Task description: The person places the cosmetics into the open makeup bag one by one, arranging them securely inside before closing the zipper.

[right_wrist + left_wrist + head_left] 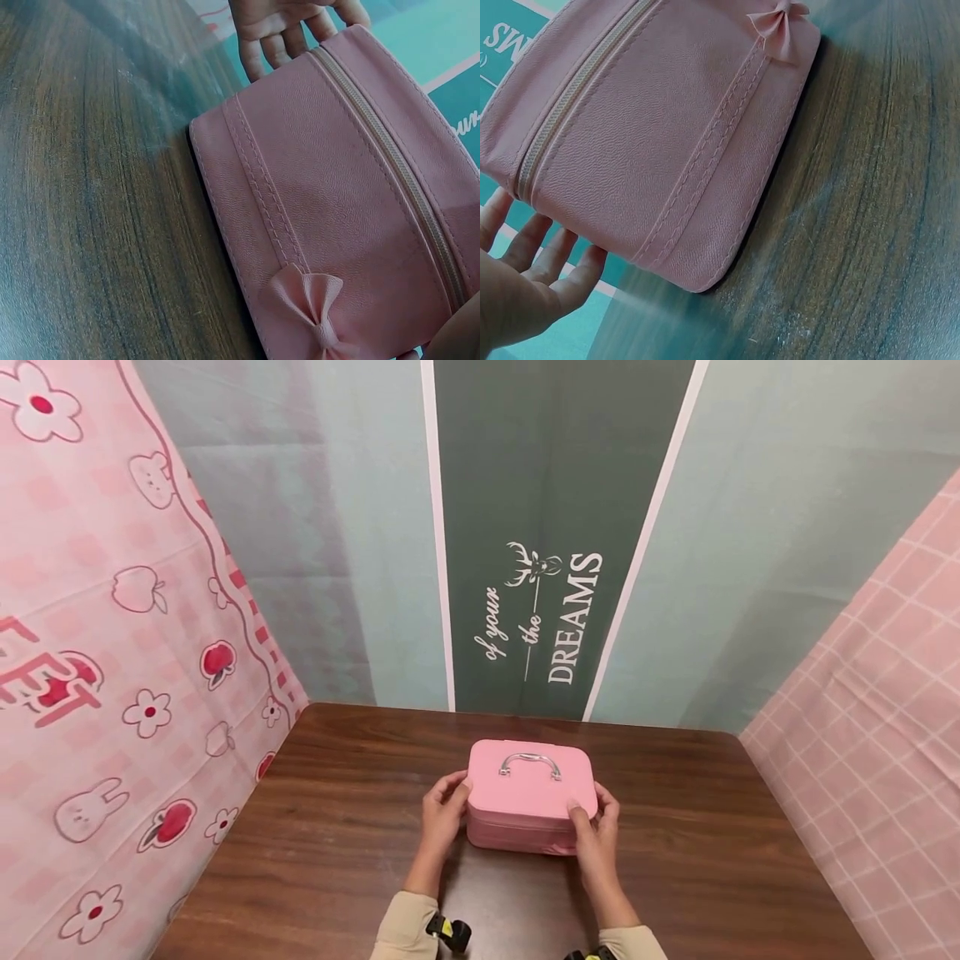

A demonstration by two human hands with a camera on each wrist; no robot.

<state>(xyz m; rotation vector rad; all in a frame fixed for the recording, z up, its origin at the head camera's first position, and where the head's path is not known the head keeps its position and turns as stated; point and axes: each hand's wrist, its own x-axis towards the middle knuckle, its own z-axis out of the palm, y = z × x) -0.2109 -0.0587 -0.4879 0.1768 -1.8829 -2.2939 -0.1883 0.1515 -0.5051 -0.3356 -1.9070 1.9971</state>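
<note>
A pink cosmetic case (pixel 525 789) with a rounded lid and a silver arched handle (pixel 530 760) sits on the wooden table, its lid down. My left hand (pixel 444 814) holds the left side, thumb near the lid's edge; the left wrist view shows its fingers (pixel 581 281) along the case's end. On the right side my right hand (pixel 598 839) grips the case, thumb on the lid's front corner and fingers round the side. A zipper (pixel 581 82) runs along the front below the lid. Stitched trim and a small bow (pixel 311 304) decorate the lower front.
The brown table (pixel 337 852) extends around the case. Behind its far edge hangs a green curtain (pixel 517 460) with white lettering. A pink printed cloth (pixel 90 610) hangs at the left, and a pink checked cloth (pixel 892 693) at the right.
</note>
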